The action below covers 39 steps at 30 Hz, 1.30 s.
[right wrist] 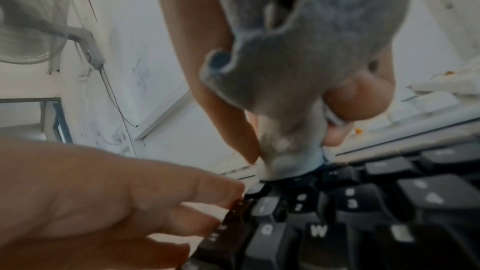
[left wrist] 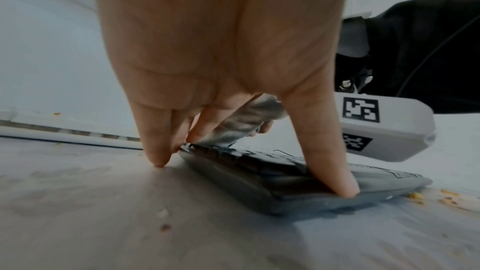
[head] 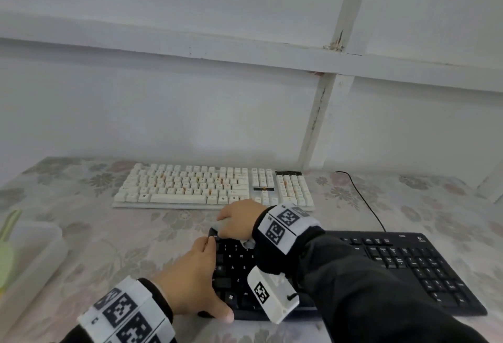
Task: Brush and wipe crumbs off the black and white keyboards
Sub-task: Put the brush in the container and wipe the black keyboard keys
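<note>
The black keyboard (head: 394, 266) lies at the front of the flowered table, the white keyboard (head: 212, 187) behind it with orange crumbs (head: 202, 180) among its keys. My left hand (head: 201, 274) braces the black keyboard's left end. Its fingers (left wrist: 155, 147) are straight along the side and its thumb (left wrist: 335, 171) presses the front corner. My right hand (head: 236, 220) grips a bunched grey cloth (right wrist: 298, 59) and presses it on the far-left corner keys of the black keyboard (right wrist: 363, 223). The right arm hides the keyboard's middle in the head view.
A clear plastic container (head: 30, 261) with something green in it stands at the left edge. A black cable (head: 362, 201) runs from the black keyboard to the wall. Loose crumbs (left wrist: 446, 198) lie on the table by the keyboard's front edge. The wall stands close behind the white keyboard.
</note>
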### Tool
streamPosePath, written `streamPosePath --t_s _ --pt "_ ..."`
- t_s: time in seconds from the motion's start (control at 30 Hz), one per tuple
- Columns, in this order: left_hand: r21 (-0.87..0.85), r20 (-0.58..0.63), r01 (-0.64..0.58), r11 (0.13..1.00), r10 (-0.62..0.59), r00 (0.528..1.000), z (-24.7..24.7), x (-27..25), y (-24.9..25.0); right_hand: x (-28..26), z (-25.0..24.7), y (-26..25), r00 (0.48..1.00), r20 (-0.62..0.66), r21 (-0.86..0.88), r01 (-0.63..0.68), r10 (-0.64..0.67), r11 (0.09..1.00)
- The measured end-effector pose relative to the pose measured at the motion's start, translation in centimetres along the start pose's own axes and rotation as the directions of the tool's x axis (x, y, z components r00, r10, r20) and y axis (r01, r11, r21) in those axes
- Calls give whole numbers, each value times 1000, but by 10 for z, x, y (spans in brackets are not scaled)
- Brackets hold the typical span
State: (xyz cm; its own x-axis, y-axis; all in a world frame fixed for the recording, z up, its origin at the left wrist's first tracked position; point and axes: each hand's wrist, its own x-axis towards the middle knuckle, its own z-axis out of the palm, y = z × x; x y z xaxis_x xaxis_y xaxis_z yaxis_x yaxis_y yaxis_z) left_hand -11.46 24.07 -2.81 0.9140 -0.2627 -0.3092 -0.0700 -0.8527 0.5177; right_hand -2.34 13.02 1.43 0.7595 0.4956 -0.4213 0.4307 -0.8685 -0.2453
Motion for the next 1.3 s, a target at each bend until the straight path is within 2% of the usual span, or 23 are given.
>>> streamPosePath --t_s 0.17,0.3,0.43,0.67,0.83,0.93,1.1,1.2,1.3 --pt "-35 -13 -1 999 0 1000 1 0 -1 3 -3 14 1000 0 -181 -26 27 983" --pt "-42 -13 4 999 -5 1000 3 2 -4 -12 -8 48 995 6 -209 -94 97 973" --pt "-64 -14 5 998 -6 1000 3 3 -7 -43 -10 98 978 3 -132 -206 208 970" --pt "-86 -35 -27 996 24 999 3 2 -4 -91 -16 193 907 -52 -114 -422 418 900" --pt "-94 -42 4 996 -8 999 1 -1 -2 -97 -27 209 846 -23 -176 -529 533 830" --pt "-105 -39 19 994 -23 999 0 -2 -1 -79 -34 178 882 -48 -217 -468 469 857" --pt "-104 -34 19 994 -23 999 -2 -5 1 -39 -27 85 984 -57 -68 -172 168 983" --pt "-114 -17 27 993 -29 999 -4 -6 0 -11 -20 36 998 -55 11 -28 28 1000" --pt "-90 -10 27 996 -28 1000 -6 -7 2 8 -12 8 998 -64 -76 9 -14 997"
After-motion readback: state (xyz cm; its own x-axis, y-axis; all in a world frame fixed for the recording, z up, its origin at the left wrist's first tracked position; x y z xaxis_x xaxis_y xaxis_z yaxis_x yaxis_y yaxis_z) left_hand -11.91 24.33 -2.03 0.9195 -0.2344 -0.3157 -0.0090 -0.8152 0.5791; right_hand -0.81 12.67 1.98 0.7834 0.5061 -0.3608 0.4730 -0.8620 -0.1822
